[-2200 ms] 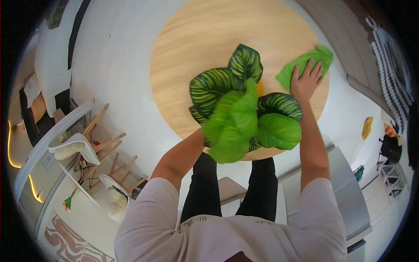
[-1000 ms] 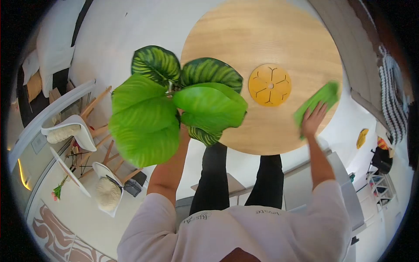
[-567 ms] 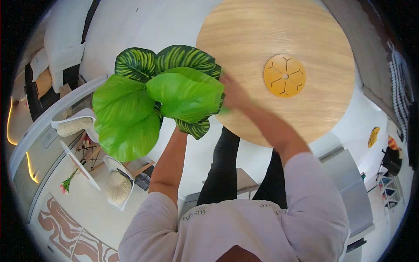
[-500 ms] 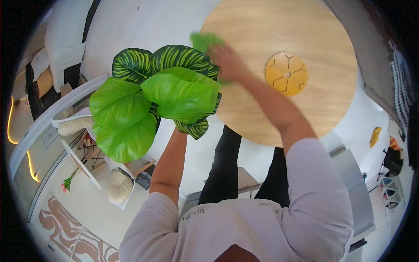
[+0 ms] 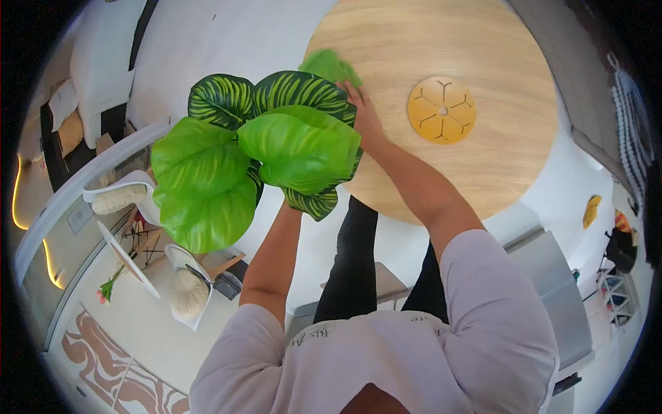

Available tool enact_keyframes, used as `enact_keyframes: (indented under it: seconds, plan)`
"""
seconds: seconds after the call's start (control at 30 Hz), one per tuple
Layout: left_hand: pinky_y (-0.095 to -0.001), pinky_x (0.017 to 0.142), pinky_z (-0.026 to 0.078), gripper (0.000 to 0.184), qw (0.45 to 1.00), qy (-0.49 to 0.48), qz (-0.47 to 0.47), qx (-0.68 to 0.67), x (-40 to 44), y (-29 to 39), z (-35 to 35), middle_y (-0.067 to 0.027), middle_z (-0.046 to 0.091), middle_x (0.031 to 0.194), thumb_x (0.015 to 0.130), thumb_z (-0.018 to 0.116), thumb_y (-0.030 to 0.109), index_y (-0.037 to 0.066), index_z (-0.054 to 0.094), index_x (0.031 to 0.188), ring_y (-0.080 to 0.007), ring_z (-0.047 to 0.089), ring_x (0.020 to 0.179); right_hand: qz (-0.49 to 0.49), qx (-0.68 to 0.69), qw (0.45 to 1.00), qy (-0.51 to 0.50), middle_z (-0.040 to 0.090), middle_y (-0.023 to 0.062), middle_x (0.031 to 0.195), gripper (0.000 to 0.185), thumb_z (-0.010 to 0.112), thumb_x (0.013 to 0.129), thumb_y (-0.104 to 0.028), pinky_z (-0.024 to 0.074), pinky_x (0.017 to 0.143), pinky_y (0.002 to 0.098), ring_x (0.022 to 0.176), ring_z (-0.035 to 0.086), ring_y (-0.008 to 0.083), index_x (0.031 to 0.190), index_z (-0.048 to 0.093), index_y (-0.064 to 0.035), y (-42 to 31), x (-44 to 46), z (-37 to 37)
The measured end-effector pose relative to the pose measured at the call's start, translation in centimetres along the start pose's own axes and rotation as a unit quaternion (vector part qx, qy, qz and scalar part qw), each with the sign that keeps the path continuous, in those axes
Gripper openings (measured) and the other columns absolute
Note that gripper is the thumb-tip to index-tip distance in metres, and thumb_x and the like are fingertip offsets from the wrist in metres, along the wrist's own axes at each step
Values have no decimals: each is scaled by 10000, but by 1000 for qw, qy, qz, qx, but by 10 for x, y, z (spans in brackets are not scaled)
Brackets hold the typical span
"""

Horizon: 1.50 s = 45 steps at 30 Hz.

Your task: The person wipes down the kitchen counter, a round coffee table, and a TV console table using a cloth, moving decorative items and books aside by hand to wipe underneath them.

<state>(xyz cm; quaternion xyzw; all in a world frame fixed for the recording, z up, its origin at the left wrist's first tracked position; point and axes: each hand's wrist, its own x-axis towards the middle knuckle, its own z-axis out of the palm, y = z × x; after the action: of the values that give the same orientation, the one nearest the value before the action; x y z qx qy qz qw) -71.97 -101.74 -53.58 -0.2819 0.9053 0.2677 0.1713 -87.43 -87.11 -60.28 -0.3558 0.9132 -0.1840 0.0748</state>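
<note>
A large leafy plant [image 5: 207, 179], with plain bright green leaves and dark striped ones, is held up at the left of the table. My left forearm runs up underneath it; the leaves hide my left hand and the plant's base. My right hand [image 5: 365, 121] is just right of the leaves, at the left part of the round wooden table [image 5: 483, 55]. Its fingertips are on a green cloth [image 5: 331, 67] lying at the table's edge. Leaves partly cover that hand, and the cloth is slightly blurred.
A yellow round piece with branching slots [image 5: 442, 110] lies on the table. A grey chair [image 5: 552, 297] stands at the lower right. Beyond a curved white rail [image 5: 89, 172] at the left are white chairs with fluffy cushions [image 5: 187, 293] and a round white table.
My right hand has drawn a little towards me, and more of the cloth shows beyond its fingers. The plant has shifted slightly right, closer to the right hand.
</note>
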Motion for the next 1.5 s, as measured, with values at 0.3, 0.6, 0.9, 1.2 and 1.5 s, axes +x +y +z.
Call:
enact_keyframes:
  seconds: [0.3,0.6,0.9,1.2,1.5]
  plan:
    - [-553,1043,207,684,1000,-2,15,11,-1,14,5,-170,419,1335,746,668,417,45,459,1280,-309,306,1298,300,-52,936,177,200,193,1479,668,341,924,-482,113,1117,457,1380,152,323,1395,299,-11,86,48,-26]
    - [-556,1044,201,681,999,-3,26,23,2,22,8,-168,418,1337,751,664,418,45,458,1282,-309,306,1298,224,1,971,78,143,186,1499,751,366,893,-527,46,1123,473,1396,90,316,1427,223,-19,53,19,-13]
    - [-559,1046,196,678,998,-3,48,30,9,43,25,-166,418,1338,755,660,418,46,456,1284,-309,306,1298,66,8,994,82,340,216,1406,500,470,891,-301,181,1096,454,1324,283,327,1308,430,-29,5,-40,-10]
    - [-563,1047,190,676,965,-15,260,38,3,145,85,-164,417,1339,760,656,419,46,455,1286,-309,306,1298,165,220,934,-230,517,144,1230,511,655,754,-326,340,997,466,1164,434,367,1205,534,-120,97,-296,-71]
    - [-566,1049,185,673,924,-39,346,157,27,229,161,-161,417,1340,765,652,420,46,454,1289,-309,306,1298,154,-118,979,58,228,118,1484,634,529,837,-385,148,1111,486,1370,181,317,1387,350,-125,315,-206,-122]
